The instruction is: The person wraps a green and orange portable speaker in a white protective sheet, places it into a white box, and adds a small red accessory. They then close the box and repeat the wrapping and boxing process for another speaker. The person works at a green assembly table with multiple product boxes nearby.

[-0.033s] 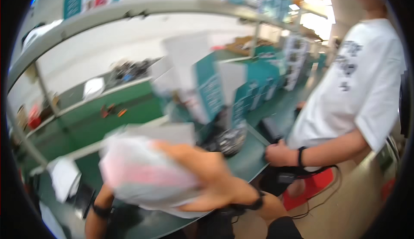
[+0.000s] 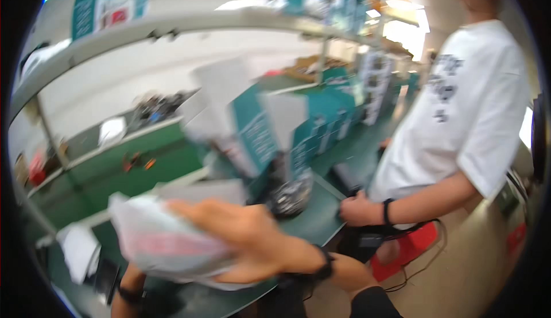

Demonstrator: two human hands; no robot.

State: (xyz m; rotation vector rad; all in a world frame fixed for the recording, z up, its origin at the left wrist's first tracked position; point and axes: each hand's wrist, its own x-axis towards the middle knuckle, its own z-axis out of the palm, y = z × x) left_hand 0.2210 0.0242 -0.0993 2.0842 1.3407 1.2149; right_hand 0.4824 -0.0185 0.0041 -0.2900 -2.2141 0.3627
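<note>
A white, plastic-looking wrapped bundle point(image 2: 172, 243) with a pink patch is up in front of me, over the near table edge. My right hand point(image 2: 241, 235) grips its right side, fingers across the top and thumb underneath; motion blurs it. My left hand's fingers are hidden behind the bundle; only the left forearm and its black wristband point(image 2: 131, 295) show below it. Just behind the bundle lies a flat, pale grey-white piece point(image 2: 204, 190).
Open white-and-teal cartons point(image 2: 252, 125) stand at the table's middle, near a clear bag of dark items point(image 2: 291, 194). A co-worker in a white shirt point(image 2: 459, 105) stands at right, one hand by a black box point(image 2: 346, 177). White paper point(image 2: 80, 252) lies at left.
The bundle and my right hand sit slightly lower and further left. The whole view has shifted a little, so the cartons and co-worker also appear further left.
</note>
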